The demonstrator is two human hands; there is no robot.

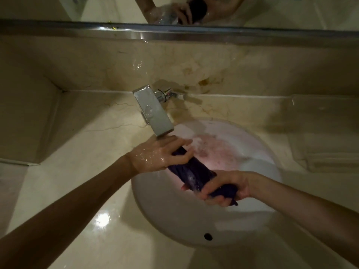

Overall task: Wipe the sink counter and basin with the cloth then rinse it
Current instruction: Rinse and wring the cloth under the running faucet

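A dark purple cloth (191, 171), twisted into a wet roll, stretches over the white round basin (174, 216). My left hand (161, 154) grips its upper end just under the chrome faucet spout (153, 111). Its lower end sits in my right hand (223, 188), closed around it on the right side of the basin. Both hands are wet. Pinkish water (217, 150) lies in the far part of the basin. The beige marble counter (81, 152) surrounds the bowl and looks glossy and wet.
A faucet handle (169, 95) sticks out of the back wall behind the spout. A folded pale towel (328, 152) lies on the counter at the right. A mirror (194, 8) with a metal ledge runs along the top. An overflow hole (207, 236) marks the near basin wall.
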